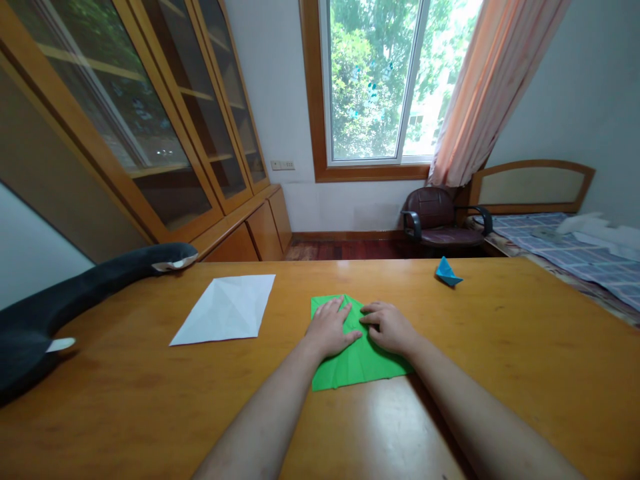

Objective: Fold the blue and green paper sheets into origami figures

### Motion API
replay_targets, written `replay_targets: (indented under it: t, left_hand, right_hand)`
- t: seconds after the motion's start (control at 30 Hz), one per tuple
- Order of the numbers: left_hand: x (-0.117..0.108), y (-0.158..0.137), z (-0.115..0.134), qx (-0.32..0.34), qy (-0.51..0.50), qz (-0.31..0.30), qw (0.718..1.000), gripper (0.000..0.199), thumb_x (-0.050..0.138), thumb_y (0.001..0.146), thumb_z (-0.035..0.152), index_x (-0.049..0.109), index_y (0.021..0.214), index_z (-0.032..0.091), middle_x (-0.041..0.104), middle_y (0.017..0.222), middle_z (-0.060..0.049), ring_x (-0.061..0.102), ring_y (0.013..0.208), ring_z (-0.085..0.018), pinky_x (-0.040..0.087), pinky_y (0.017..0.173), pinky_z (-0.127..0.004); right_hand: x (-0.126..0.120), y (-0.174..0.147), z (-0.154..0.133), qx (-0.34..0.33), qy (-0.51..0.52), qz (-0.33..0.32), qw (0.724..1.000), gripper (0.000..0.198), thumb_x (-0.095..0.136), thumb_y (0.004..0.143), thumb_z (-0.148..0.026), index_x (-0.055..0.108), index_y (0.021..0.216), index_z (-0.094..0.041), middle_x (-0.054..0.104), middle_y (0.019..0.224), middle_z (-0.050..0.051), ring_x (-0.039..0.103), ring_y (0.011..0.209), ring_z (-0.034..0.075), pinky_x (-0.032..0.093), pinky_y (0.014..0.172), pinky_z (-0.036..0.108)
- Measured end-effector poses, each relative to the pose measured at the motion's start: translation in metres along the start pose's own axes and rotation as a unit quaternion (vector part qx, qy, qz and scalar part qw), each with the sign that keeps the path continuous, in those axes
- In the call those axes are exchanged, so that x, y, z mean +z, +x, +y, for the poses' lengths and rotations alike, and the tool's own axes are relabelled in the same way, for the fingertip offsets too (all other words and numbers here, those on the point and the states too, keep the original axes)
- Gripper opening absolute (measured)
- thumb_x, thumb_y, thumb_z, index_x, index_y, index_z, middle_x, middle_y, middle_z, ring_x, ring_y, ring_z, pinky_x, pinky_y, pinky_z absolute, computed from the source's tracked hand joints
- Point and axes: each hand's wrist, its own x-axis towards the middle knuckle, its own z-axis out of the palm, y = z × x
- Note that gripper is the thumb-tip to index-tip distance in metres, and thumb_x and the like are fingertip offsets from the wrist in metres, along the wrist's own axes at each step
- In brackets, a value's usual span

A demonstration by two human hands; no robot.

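green paper (356, 368), creased, partly folded

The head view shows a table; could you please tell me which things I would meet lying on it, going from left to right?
Black object, white paper, green paper, blue folded paper.

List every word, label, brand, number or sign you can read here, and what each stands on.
None can be read.
Green paper: no lettering visible on the uncovered part.
White sheet: creases only, no print visible.
Blue folded paper: no text visible.
Wall socket plate: too small to tell any markings.
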Motion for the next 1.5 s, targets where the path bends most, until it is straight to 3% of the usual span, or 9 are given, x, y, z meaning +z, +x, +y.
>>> replay_targets:
  t: [0.4, 0.97, 1.23, 1.5]
  left_hand:
    - [0.0029, 0.0006, -0.0022, 0.007, 0.003, 0.009, 1.000, 0.077, 0.046, 0.079, 0.068, 0.036, 0.144, 0.027, 0.025, 0.155, -0.008, 0.023, 0.141, -0.030, 0.018, 0.115, -0.047]
    - [0.0025, 0.0006, -0.0022, 0.009, 0.005, 0.011, 1.000, 0.074, 0.044, 0.080, 0.068, 0.039, 0.142, 0.028, 0.027, 0.154, -0.008, 0.025, 0.140, -0.030, 0.020, 0.114, -0.048]
    - [0.0022, 0.0015, -0.0012, 0.005, 0.004, 0.024, 1.000, 0.058, 0.032, 0.091, 0.059, 0.043, 0.139, 0.029, 0.031, 0.153, -0.006, 0.029, 0.139, -0.027, 0.021, 0.114, -0.046]
    - [0.0021, 0.0022, 0.0012, -0.005, 0.008, 0.030, 1.000, 0.053, 0.037, 0.090, 0.055, 0.045, 0.137, 0.031, 0.033, 0.152, -0.004, 0.030, 0.138, -0.026, 0.023, 0.114, -0.046]
  right_hand:
    - [0.0020, -0.0007, 0.0021, -0.017, 0.004, 0.003, 1.000, 0.022, 0.057, 0.082, -0.025, 0.076, 0.094, -0.026, 0.070, 0.109, 0.006, 0.060, 0.100, 0.021, 0.044, 0.092, 0.036]
    - [0.0014, -0.0006, 0.0027, -0.011, 0.008, -0.006, 1.000, 0.020, 0.060, 0.084, -0.030, 0.076, 0.095, -0.029, 0.069, 0.110, 0.005, 0.059, 0.102, 0.021, 0.043, 0.093, 0.037]
    - [0.0004, -0.0014, 0.0016, -0.007, 0.002, -0.016, 1.000, 0.022, 0.057, 0.085, -0.029, 0.075, 0.097, -0.030, 0.068, 0.112, 0.005, 0.058, 0.103, 0.021, 0.043, 0.094, 0.037]
    - [-0.0021, -0.0002, -0.0001, -0.001, -0.001, -0.020, 1.000, 0.022, 0.057, 0.085, -0.028, 0.075, 0.097, -0.031, 0.068, 0.111, 0.004, 0.058, 0.103, 0.021, 0.043, 0.093, 0.037]
